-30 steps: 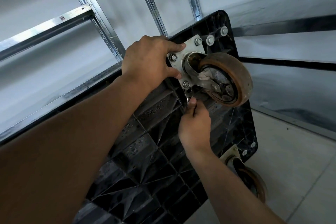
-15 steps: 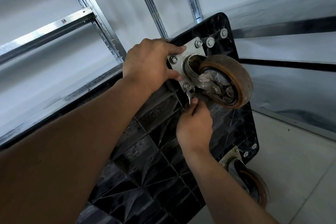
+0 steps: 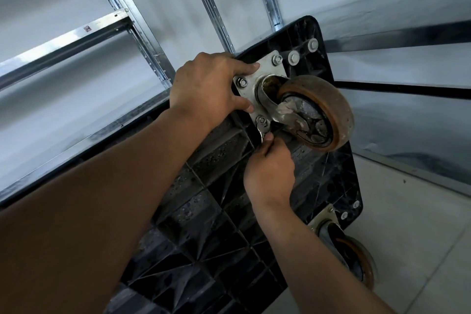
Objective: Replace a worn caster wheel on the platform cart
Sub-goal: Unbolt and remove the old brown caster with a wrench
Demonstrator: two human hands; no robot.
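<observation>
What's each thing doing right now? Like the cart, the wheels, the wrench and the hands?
Cart, tipped up, underside facing out.
Worn wheel, still bolted on.
Wrench, on the lower nut of the plate.
Left hand, resting on the plate.
Right hand, pinching the wrench.
Lower wheel, still attached.

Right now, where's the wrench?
Head view, centre: the wrench sits on the lowest nut of the mounting plate, pinched by the right hand, left of the worn wheel.
</observation>
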